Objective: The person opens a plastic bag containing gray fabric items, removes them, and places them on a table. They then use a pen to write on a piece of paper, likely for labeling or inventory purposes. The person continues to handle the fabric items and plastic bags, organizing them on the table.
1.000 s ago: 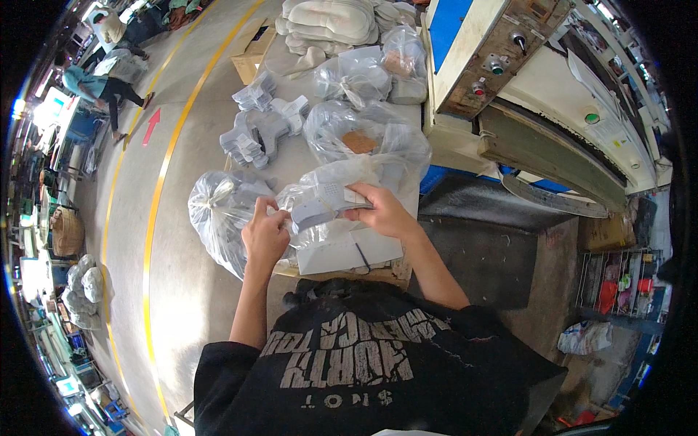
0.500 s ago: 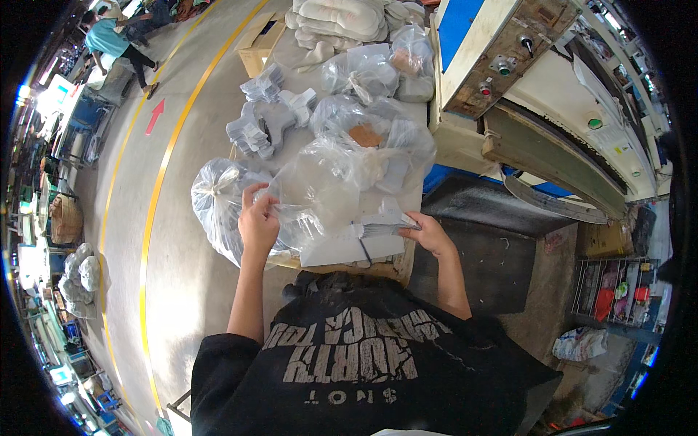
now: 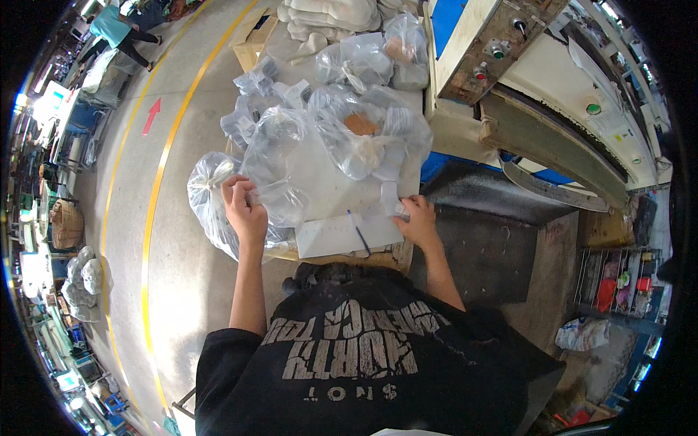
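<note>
My left hand (image 3: 246,211) is closed, its fingers pinching the edge of a clear plastic bag (image 3: 280,152) that spreads over the left part of the table. Just left of that hand sits a knotted clear bag (image 3: 207,203) with pale contents. My right hand (image 3: 418,221) grips a small stack of light grey cut pieces (image 3: 390,198) at the table's right edge. Between the hands lies a white paper sheet (image 3: 320,238) with a blue pen (image 3: 359,231) across it.
Beyond are loose stacks of grey cut pieces (image 3: 236,125) and a filled clear bag (image 3: 349,134) with something orange-brown inside. A cardboard box (image 3: 254,43) stands at the far left. Machinery with a switch panel (image 3: 483,51) borders the right side. A person (image 3: 113,33) stands far left.
My left hand has drawn the clear bag leftward, off part of the paper. In my right hand the stack has swung from lying sideways to pointing away from me.
</note>
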`<control>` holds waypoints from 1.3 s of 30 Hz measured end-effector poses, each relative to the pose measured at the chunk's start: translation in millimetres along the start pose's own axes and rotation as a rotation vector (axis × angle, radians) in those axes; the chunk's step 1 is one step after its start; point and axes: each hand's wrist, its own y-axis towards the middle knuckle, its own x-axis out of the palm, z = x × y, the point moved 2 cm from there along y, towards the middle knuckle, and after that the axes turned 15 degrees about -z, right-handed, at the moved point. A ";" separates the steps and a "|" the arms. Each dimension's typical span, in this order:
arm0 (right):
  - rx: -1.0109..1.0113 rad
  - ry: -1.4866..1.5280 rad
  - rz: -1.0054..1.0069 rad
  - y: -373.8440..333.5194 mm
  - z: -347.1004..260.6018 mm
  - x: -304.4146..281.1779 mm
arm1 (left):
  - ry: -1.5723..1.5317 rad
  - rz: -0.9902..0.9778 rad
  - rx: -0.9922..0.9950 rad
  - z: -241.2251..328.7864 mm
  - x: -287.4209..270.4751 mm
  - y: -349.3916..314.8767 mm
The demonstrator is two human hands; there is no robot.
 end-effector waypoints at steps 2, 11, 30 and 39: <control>-0.043 -0.042 0.022 1.5 4.5 -7.3 | 0.169 -0.104 -0.087 -10.8 2.2 -6.4; -0.142 0.285 0.287 48.2 -26.5 -85.2 | 0.377 -0.272 -0.273 -66.0 24.2 -38.6; -0.029 0.033 -0.138 90.3 -97.9 -95.6 | 0.350 -0.205 -0.260 -57.4 24.6 -37.7; 0.330 -0.401 0.212 86.3 -46.2 -135.6 | 0.368 -0.213 -0.302 -54.8 26.3 -34.6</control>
